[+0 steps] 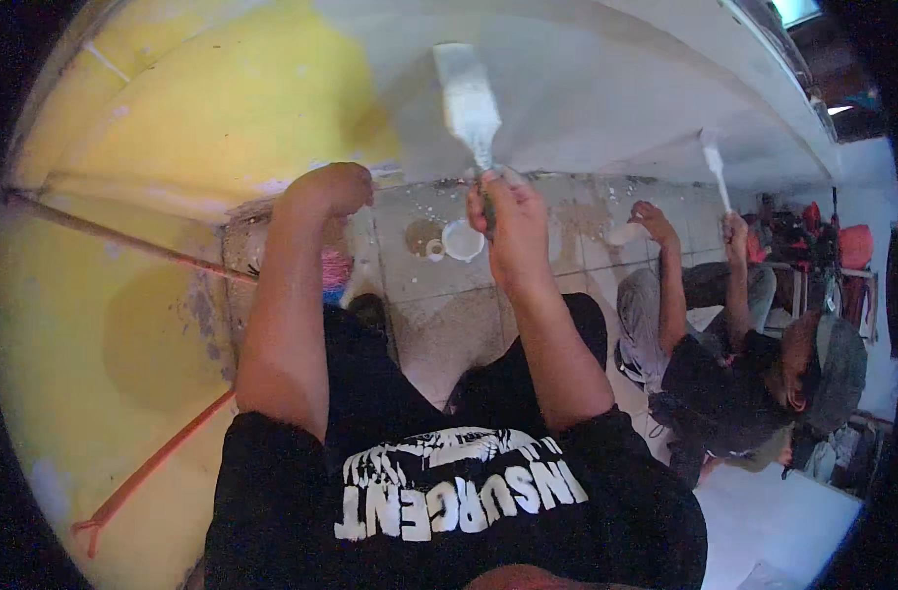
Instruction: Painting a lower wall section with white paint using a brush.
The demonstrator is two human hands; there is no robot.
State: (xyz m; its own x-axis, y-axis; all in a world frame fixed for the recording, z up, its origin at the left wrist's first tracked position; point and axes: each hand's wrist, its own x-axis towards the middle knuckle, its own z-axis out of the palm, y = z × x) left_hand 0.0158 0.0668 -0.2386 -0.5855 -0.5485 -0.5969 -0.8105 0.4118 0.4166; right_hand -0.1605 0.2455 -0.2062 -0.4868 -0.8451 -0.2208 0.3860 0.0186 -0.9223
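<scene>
My right hand (512, 214) grips the handle of a wide paintbrush (470, 96) loaded with white paint, bristles pointing up the wall. The brush lies in front of the pale painted part (589, 96) of the wall; whether its tip touches there I cannot tell. To its left the wall is still bare yellow (272, 96). My left hand (338, 188) hangs near the foot of the wall with fingers curled, and its palm side is hidden. Below that hand, a pink and blue object (336, 271) is partly covered by my forearm.
A white round container (464, 241) and a small white ring (435, 250) sit on the paint-spattered tile floor (449, 324). At right, another person (737, 383) crouches, holding a paintbrush (714, 162). Two reddish poles (154, 461) cross the left wall. Red items (855, 247) stand farther right.
</scene>
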